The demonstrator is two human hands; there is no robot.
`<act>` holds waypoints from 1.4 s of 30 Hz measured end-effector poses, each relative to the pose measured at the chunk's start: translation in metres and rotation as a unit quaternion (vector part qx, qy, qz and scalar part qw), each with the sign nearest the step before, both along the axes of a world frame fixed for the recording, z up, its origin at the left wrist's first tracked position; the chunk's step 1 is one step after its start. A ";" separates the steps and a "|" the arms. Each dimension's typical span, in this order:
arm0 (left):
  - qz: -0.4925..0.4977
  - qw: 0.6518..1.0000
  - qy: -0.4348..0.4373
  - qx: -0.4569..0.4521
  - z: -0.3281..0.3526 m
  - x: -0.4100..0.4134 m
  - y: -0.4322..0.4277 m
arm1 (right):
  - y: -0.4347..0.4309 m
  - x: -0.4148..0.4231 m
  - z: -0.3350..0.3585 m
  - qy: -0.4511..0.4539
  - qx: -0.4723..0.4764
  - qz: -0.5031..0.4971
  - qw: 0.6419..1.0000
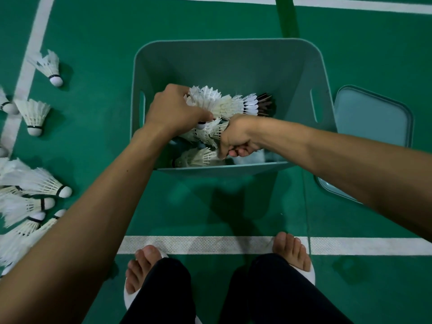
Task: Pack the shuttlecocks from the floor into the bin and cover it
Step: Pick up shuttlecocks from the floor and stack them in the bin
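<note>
A pale teal plastic bin (229, 57) stands open on the green court floor ahead of my feet. Both hands reach inside it. My left hand (174, 108) grips a nested row of white shuttlecocks (224, 104) that ends in a dark-feathered one (265, 105). My right hand (236, 136) has its fingers curled round another white shuttlecock (211, 132) lower in the bin. More shuttlecocks (201, 157) lie on the bin's bottom. Several white shuttlecocks (35, 183) are scattered on the floor at the left. The matching lid (371, 120) lies flat to the right of the bin.
White court lines run along the left (35, 43) and across the floor near my sandalled feet (145, 270). A green post (287, 17) rises behind the bin. Open green floor lies between the bin and my feet.
</note>
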State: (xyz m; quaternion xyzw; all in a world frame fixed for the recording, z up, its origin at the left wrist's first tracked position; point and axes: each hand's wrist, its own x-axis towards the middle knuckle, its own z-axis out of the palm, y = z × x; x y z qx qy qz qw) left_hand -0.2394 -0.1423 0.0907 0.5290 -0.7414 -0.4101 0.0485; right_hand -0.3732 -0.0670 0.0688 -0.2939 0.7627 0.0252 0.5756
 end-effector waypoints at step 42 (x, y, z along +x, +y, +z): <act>-0.206 0.932 -0.277 0.110 -0.012 -0.006 0.004 | 0.011 -0.028 0.012 0.074 -0.059 0.010 0.995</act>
